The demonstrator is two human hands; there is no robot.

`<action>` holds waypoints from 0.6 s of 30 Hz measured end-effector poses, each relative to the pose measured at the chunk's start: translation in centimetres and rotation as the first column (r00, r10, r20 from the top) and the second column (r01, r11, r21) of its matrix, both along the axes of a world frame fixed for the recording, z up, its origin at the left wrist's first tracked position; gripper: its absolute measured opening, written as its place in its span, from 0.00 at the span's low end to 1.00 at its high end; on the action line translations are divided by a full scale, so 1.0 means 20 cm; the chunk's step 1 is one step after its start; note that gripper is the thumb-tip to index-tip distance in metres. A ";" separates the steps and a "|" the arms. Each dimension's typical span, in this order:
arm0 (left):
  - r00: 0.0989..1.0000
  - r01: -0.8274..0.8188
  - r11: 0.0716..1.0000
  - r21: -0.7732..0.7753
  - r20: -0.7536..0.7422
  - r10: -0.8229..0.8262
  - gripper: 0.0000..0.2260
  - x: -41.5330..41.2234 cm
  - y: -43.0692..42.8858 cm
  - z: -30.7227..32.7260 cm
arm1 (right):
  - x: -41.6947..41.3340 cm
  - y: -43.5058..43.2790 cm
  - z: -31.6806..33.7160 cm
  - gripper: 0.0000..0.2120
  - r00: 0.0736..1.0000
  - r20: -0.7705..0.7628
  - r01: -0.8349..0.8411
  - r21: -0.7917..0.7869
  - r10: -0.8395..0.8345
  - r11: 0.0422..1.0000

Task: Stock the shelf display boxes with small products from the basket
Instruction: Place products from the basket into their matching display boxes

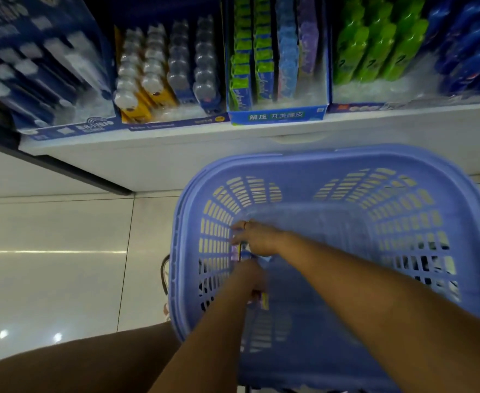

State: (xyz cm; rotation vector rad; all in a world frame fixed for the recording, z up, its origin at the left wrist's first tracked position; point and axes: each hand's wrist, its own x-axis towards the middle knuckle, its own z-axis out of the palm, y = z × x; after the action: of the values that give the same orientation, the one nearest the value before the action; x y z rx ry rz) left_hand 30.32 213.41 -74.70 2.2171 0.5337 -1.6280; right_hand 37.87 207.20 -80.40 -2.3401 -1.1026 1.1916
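Both hands are down in the basket (332, 163), hard against its left wall. The right hand (257, 239) curls over a few packets (240, 251). They look thin, light and probably slick, so a pinch across the flat faces should suit. The left hand (250, 277) sits just on the near side of them, too blurred to tell its grip. The display boxes (275, 116) wait on the far shelf (176, 148).

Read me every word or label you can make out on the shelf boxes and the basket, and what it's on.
"解压 开关橡皮": front of the blue display box holding green, blue and purple packs.
Front strips of the neighbouring display boxes: printed, too blurred to read.
Small packs in the left hand: too blurred.
Purple basket: no text seen.
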 end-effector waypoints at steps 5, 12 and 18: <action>0.998 0.027 0.998 -0.060 -0.064 -0.031 0.12 0.07 0.07 0.10 | -0.02 -0.02 -0.02 0.15 0.985 0.165 -0.044 -0.001 0.043 0.999; 0.993 -0.105 0.988 -0.116 0.034 0.109 0.08 0.14 0.20 0.24 | -0.10 -0.07 -0.04 0.17 0.979 0.079 0.191 -0.053 -0.186 0.980; 0.962 -0.168 0.951 -0.261 0.167 0.216 0.06 0.21 0.19 0.43 | -0.13 -0.22 0.02 0.12 0.862 0.040 0.507 -0.073 -0.505 0.859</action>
State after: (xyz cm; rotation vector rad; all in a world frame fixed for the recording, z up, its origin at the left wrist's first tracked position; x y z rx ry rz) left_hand 34.61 217.16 -66.16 2.0418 0.4528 -1.2869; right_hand 35.25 202.84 -80.00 -2.4815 -0.3896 1.0228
